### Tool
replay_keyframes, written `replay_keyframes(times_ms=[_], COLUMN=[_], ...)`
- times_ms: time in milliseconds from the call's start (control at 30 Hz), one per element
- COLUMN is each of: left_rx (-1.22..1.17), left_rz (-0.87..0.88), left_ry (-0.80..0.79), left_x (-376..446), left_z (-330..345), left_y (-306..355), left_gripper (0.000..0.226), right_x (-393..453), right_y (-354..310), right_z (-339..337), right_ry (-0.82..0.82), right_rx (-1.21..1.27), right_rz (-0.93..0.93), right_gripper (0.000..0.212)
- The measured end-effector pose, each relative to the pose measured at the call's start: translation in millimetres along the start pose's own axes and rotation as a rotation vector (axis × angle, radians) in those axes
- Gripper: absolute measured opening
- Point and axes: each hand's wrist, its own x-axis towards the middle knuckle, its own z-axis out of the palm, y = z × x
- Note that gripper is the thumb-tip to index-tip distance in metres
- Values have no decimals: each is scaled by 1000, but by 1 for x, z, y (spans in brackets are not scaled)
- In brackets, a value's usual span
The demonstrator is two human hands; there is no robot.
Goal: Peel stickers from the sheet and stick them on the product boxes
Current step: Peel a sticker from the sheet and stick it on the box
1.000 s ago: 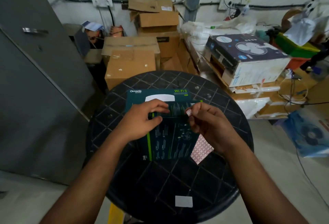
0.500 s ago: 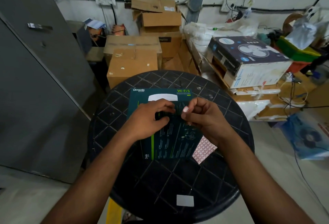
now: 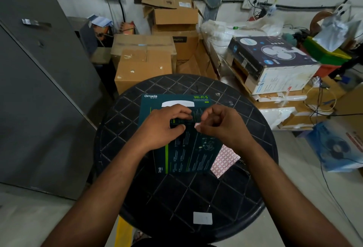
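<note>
Boxes fill the room behind my round black table [image 3: 176, 197]: brown cardboard boxes [image 3: 143, 66] stand past its far edge, and a fan box [image 3: 275, 64] lies off to the right near a white wall with wires. On the table lies a dark green box [image 3: 188, 148], flat, with its long side running away from me. The end with the words "Wi-Fi 5" points to the far side, and the near end comes toward me. My left hand [image 3: 165, 127] rests on top of the green box, near its far half. Its fingers are bent and pressed down on the box with the thumb tucked close, so it holds the box flat and pinches nothing that I can see. My right hand [image 3: 222, 127] is just beside my left, over the right part of the box. Its thumb and first finger are pressed together on a small sticker [image 3: 197, 125], red and white, held just above the box top. The sticker sheet [image 3: 224, 161], a grid of red squares, lies on the table by the right near corner of the green box, tucked partly under it and turned at a slant. A white label [image 3: 202, 218] sits alone near my edge of the table.
</note>
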Motion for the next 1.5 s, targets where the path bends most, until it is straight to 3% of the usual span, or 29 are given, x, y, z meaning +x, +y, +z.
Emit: replay_keyframes(times_ms=[100, 467, 1100, 1500], left_rx=[3, 55, 120, 158], left_rz=[8, 12, 69, 59], left_ry=[0, 81, 248, 238], left_x=[1, 8, 16, 18], left_z=[0, 0, 15, 14], left_y=[1, -8, -2, 0], left_gripper=[41, 48, 30, 28], right_x=[2, 6, 9, 8], right_y=[-1, 5, 20, 19], right_z=[1, 18, 31, 46], right_ry=[15, 192, 411, 522], right_rx=[-109, -317, -550, -780], right_rz=[20, -11, -170, -277], right_gripper=[36, 34, 42, 24])
